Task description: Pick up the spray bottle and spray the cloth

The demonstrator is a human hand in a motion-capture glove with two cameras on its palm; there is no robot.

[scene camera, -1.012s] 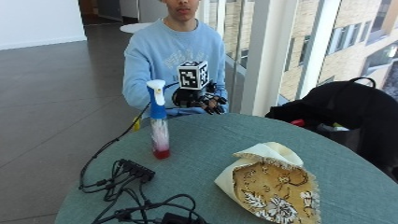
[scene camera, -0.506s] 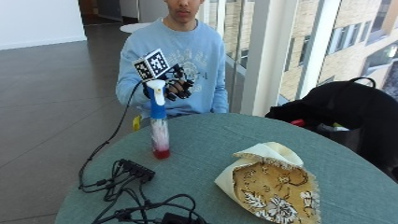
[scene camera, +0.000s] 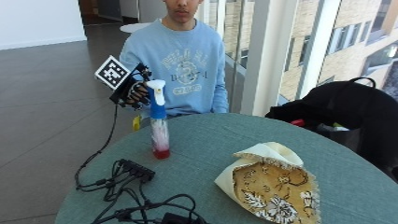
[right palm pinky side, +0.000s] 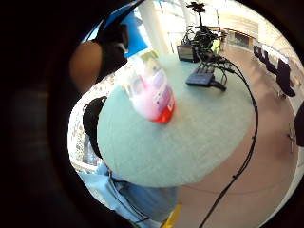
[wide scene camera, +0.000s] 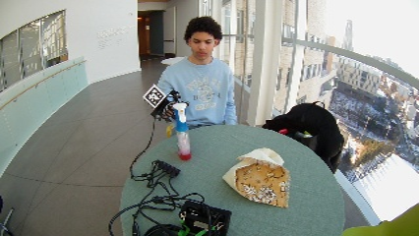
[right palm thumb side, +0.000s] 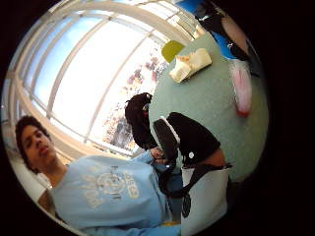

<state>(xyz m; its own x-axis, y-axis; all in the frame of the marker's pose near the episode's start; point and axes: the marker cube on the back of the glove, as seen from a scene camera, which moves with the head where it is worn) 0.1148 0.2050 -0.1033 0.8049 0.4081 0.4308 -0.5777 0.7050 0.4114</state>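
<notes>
Spray bottle (scene camera: pixel 159 122), white head, blue neck, pink liquid, upright on table (scene camera: pixel 205 140) left of folded cloth (scene camera: pixel 270 182); gloved right hand (scene camera: pixel 135 91) just behind head, fingers loosely open, gripping nothing.

A light blue sweatshirt (scene camera: pixel 180 65) with long sleeves and pale printed lettering with a round emblem across the chest is worn by the person. The right hand (scene camera: pixel 135 91) is covered by a black glove, crossed by black straps, with the fingers (scene camera: pixel 142 97) partly bare at their ends.
</notes>
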